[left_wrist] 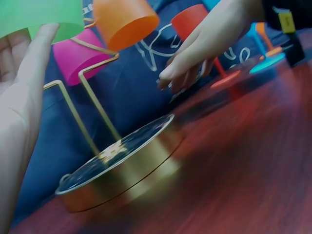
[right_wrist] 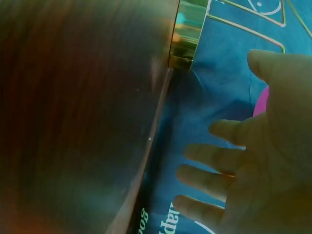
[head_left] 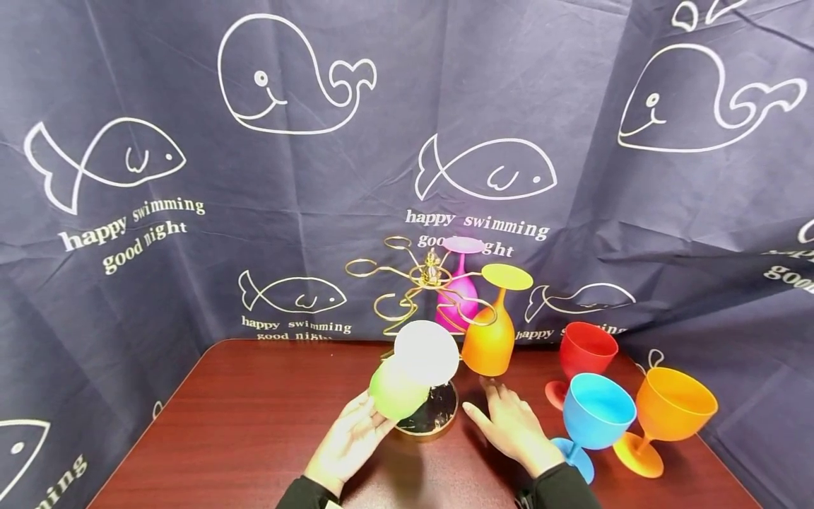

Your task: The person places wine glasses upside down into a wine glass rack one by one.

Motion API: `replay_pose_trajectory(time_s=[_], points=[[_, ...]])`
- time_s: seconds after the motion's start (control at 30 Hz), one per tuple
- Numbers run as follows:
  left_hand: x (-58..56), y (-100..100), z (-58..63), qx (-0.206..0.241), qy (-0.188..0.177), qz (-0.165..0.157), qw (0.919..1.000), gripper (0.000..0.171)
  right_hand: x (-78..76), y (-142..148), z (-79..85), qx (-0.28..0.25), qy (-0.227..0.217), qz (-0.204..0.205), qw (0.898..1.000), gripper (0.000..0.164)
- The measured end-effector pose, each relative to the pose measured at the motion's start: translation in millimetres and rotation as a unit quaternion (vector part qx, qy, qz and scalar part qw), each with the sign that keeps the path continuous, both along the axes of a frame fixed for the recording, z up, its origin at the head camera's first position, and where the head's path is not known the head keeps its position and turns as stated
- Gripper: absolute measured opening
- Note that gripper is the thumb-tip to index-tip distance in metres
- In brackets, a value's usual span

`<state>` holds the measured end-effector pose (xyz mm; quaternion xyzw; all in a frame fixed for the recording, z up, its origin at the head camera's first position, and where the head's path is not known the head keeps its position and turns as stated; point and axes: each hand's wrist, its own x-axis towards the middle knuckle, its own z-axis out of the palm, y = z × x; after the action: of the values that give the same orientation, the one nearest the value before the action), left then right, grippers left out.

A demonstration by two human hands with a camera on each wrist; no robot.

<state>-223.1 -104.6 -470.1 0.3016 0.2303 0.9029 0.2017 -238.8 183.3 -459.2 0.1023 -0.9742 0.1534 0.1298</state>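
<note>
The head camera is looking forward and down over the table (head_left: 254, 417), taking in the left hand (head_left: 351, 438), the right hand (head_left: 511, 425) and the patterned cloth (head_left: 356, 177) beyond. The left-wrist camera is facing, close and tilted, across the rack's round base (left_wrist: 129, 170) toward the right hand. The right-wrist camera is viewing its palm nearby, rolled almost sideways. Both wrist views are sharing the base, cloth and magenta goblet (left_wrist: 80, 56).

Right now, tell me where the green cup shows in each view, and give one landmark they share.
Head: the green cup, below centre, in the left hand.
Left wrist: the green cup, cut off at the top left corner.
Right wrist: not in it.
Shared landmark: the stand's gold base.
</note>
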Motion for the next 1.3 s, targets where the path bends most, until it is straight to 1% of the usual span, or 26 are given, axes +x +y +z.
replay_pose_trajectory(time_s=[0.17, 0.3, 0.43, 0.57, 0.67, 0.73, 0.87, 0.9, 1.0, 1.07, 1.1, 1.2, 1.3], points=[[5.8, 13.0, -0.7, 0.027, -0.012, -0.016, 0.9994, 0.047, 3.3, -1.3, 3.1, 0.013, -0.025, 0.018, 0.999, 0.066], [10.3, 19.7, -2.4, 0.039, -0.024, -0.032, 0.9984, 0.047, 9.7, -4.4, 9.5, 0.005, -0.06, 0.052, 0.997, 0.066], [12.3, 23.4, -3.8, 0.052, -0.035, -0.043, 0.9971, 0.046, 16.2, -6.9, 20.8, -0.015, -0.085, 0.094, 0.992, 0.068], [12.3, 24.7, -5.5, 0.057, -0.035, -0.044, 0.9968, 0.045, 23.3, -9.2, 36.0, -0.047, -0.1, 0.146, 0.983, 0.077], [12.6, 25.3, -6.8, 0.061, -0.035, -0.045, 0.9965, 0.045, 28.7, -13.2, 47.3, -0.084, -0.099, 0.189, 0.973, 0.081], [12.9, 25.8, -7.4, 0.064, -0.038, -0.048, 0.9961, 0.044, 31.8, -17.1, 54.4, -0.109, -0.093, 0.211, 0.967, 0.08], [13.5, 27.2, -7.8, 0.064, -0.041, -0.05, 0.9958, 0.044, 35.6, -26.5, 66.3, -0.177, -0.076, 0.237, 0.952, 0.073], [13.7, 27.5, -7.9, 0.064, -0.041, -0.05, 0.9959, 0.044, 35.8, -29.5, 68.3, -0.2, -0.071, 0.244, 0.946, 0.072], [14.6, 28.3, -8.5, 0.059, -0.042, -0.049, 0.9961, 0.043, 36.0, -39.2, 71.1, -0.274, -0.044, 0.259, 0.925, 0.069], [15.4, 28.7, -8.8, 0.056, -0.044, -0.049, 0.9963, 0.042, 37.0, -45.8, 71.7, -0.313, -0.019, 0.258, 0.914, 0.067], [15.8, 28.7, -9.1, 0.055, -0.046, -0.05, 0.9962, 0.042, 37.9, -49.2, 71.9, -0.334, -0.009, 0.256, 0.907, 0.062], [16.2, 29.0, -9.5, 0.055, -0.048, -0.054, 0.9959, 0.042, 40.6, -58.5, 72.7, -0.387, 0.02, 0.252, 0.887, 0.053], [15.9, 28.9, -9.7, 0.059, -0.05, -0.054, 0.9955, 0.041, 41.4, -67.7, 73.9, -0.433, 0.04, 0.255, 0.864, 0.049]])
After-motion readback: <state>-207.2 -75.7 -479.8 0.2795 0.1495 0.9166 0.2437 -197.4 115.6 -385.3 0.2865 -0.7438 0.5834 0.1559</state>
